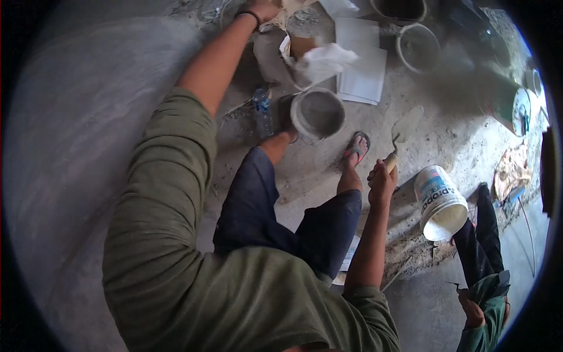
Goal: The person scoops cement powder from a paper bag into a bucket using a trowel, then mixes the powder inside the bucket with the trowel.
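While the right hand was closed around its wooden handle, the trowel pointed away from the body, its blade low over the rough, dusty floor, between the foot in a flip-flop and the green container. Could not tell whether the blade touched the ground.

Left arm reached far forward. Left hand, dark band at the wrist, was at the torn sack; its fingers were too unclear to tell a grip from a resting touch. Crumpled white material spread from the sack's side, blurred.

Nearer the legs, the round grey tub held grey matter and stood just beyond the feet. Clear plastic bottle to its left, blue label. Flat white sheets lay overlapping beyond the tub, to its right. Another grey tub sat right of the sheets, with a dark-filled container near it at the top edge.

Right of the trowel hand: white printed bucket, its mouth turned toward the wearer. Beside it were the dark-trousered legs of another person, in a green top. Crumpled brown material lay farther right. Haze blurred the upper right.
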`<act>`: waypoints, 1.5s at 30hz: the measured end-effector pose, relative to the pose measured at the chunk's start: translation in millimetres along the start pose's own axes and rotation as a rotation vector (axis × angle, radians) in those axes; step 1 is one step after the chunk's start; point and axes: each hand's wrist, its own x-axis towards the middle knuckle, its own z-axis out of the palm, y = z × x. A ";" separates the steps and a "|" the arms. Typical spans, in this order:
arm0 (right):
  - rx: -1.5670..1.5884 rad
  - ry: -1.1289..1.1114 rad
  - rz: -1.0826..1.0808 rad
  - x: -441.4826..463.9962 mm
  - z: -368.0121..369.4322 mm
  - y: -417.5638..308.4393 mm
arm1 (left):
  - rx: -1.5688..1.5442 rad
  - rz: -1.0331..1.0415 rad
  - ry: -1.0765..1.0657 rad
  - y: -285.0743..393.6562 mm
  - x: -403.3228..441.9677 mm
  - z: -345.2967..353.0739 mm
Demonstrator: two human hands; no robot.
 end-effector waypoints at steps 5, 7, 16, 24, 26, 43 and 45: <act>0.037 -0.082 -0.021 3.6 47.5 -9.6 | -0.374 -0.160 0.013 -72.2 -85.6 -27.9; 0.042 -0.100 -0.068 5.5 77.4 -22.8 | -0.689 -0.074 0.081 -106.4 -120.9 -19.6; -0.159 -0.037 -0.148 63.8 130.2 -7.9 | -0.447 -0.384 -0.046 -178.8 -193.1 241.4; -0.645 -0.029 -0.009 79.9 70.0 66.8 | -0.144 -0.377 -0.223 -214.5 -60.6 385.0; -0.731 -0.015 0.019 84.8 54.5 71.6 | 0.001 -0.358 -0.194 -228.8 -49.5 424.7; -0.974 -0.153 -0.206 39.5 -13.8 -4.9 | -0.407 -0.677 -0.033 -190.9 -364.2 289.8; -0.943 -0.158 -0.143 22.7 -15.1 -23.1 | -0.422 -0.658 0.162 -163.9 -377.6 255.8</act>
